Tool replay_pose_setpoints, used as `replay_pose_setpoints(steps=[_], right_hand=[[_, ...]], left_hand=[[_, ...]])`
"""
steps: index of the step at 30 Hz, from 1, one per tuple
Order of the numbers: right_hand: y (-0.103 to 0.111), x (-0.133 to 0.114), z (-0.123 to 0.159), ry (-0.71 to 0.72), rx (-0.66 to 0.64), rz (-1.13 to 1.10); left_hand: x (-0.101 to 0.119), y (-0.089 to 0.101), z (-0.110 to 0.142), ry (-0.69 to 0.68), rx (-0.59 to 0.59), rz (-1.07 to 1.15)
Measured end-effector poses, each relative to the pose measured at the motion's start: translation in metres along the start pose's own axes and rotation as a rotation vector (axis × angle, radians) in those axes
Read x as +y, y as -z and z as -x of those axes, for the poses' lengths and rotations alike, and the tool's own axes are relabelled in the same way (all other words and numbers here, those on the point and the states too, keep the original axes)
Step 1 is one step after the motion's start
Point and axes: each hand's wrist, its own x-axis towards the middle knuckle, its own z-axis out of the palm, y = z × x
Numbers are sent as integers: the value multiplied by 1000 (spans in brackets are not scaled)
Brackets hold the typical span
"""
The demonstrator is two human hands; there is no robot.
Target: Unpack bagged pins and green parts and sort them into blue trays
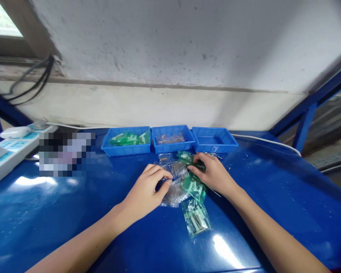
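A loose pile of small plastic bags lies on the blue table. Clear bags (174, 193) with small metal parts make up its left side. On the right are green-tinted bags (195, 186) holding pale pieces, and another green-tinted bag (196, 218) with pins and white parts lies nearer me. My left hand (150, 185) is at the left edge, thumb and forefinger pinched over a clear bag; what they grip is hidden. My right hand (211, 170) curls its fingers on dark green plastic, seemingly a small bag, at the pile's right. Thin metal rods (215, 192) stick out beside it.
Three blue bins stand by the wall: the left bin (126, 150) with green bags, the middle bin (174, 147) with clear bags, the right bin (215, 146) with nothing visible inside. A power strip (19, 149) and a pixelated patch are at left. A white cable (268, 140) runs behind.
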Motion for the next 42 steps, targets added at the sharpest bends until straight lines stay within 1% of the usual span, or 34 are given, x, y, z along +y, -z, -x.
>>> replay_pose_setpoints(steps=[3,5,9,11,13,16,17,19,21,22,23,25,27,29,30,32,34,36,39,42], right_hand=[[3,-3,2,-24,-6,12],[5,-7,3,-22,34,13],[13,-21,8,8,210,-57],[16,-31,11,10,307,-111],[18,-42,15,-6,341,-172],[17,-52,20,-5,281,-306],[16,-54,21,31,252,-337],[15,-55,22,149,204,-359],[14,-56,23,264,177,-374],[15,-56,23,291,178,-391],[15,-56,24,291,186,-413],[16,-57,24,241,200,-455],[16,-58,23,155,218,-481],[15,-58,22,50,226,-489],[15,-59,21,-1,214,-488],[13,-60,19,-84,143,-500],[12,-61,19,-125,41,-556],[11,-62,20,-148,-18,-641],[11,-63,21,-189,-10,-756],[12,-60,19,-249,28,-863]], left_hand=[[1,1,1,-4,-1,9],[2,1,1,-6,7,19],[3,0,1,0,28,57],[6,0,2,35,23,117],[10,0,2,127,-21,252],[17,0,2,322,-83,614],[19,0,1,389,-88,755],[21,1,0,507,-79,993],[20,3,-1,588,-64,1120],[20,3,-1,599,-53,1135],[18,4,-1,592,-45,1120],[16,4,1,545,-27,1017],[15,3,2,475,7,866],[14,2,4,406,65,732],[14,1,5,369,91,681],[14,-1,7,299,106,602],[15,-4,8,242,66,558],[16,-5,10,205,0,549],[17,-6,11,185,-69,554],[17,-6,10,204,-70,559]])
